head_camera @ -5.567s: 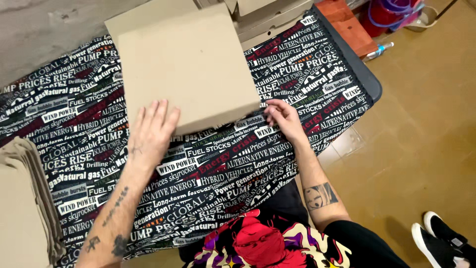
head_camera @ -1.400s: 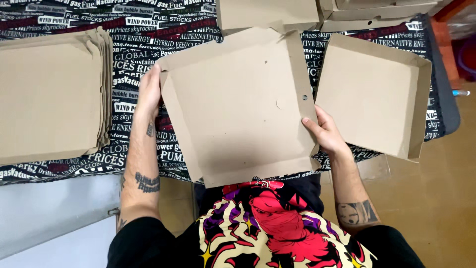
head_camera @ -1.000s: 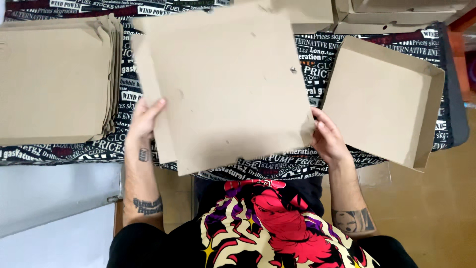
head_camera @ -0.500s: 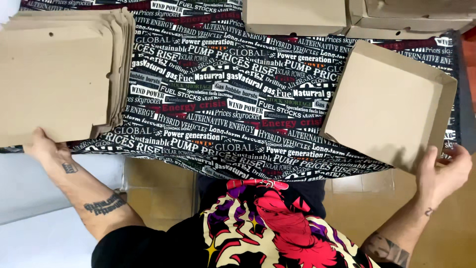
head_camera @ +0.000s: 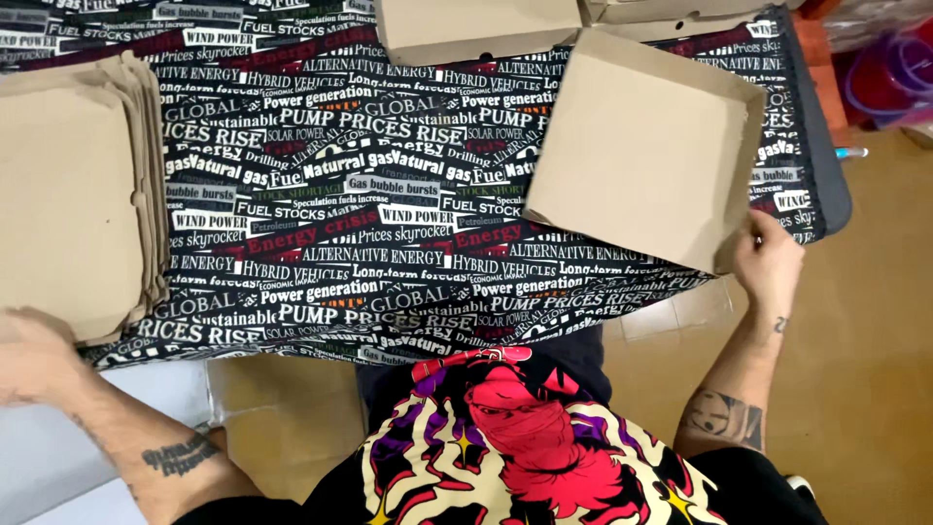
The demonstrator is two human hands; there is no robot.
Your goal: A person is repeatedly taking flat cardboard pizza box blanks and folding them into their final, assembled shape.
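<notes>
My left hand (head_camera: pixel 34 355) is blurred at the near edge of a stack of flat brown cardboard sheets (head_camera: pixel 68 194) on the left of the table. Whether it grips a sheet is unclear. My right hand (head_camera: pixel 768 262) holds the near right corner of an open, shallow cardboard box (head_camera: pixel 646 146) lying on the table's right side. The table is covered by a black cloth printed with white and red lettering (head_camera: pixel 350 224).
Two closed cardboard boxes (head_camera: pixel 476 29) lie along the far edge of the table. Red and purple plastic items (head_camera: pixel 894 68) stand on the brown floor at the far right. A pale grey surface (head_camera: pixel 58 457) lies at lower left.
The cardboard box I held in both hands before me a second ago is gone from the middle. My left hand went out to the sheet stack, my right hand to the open box.
</notes>
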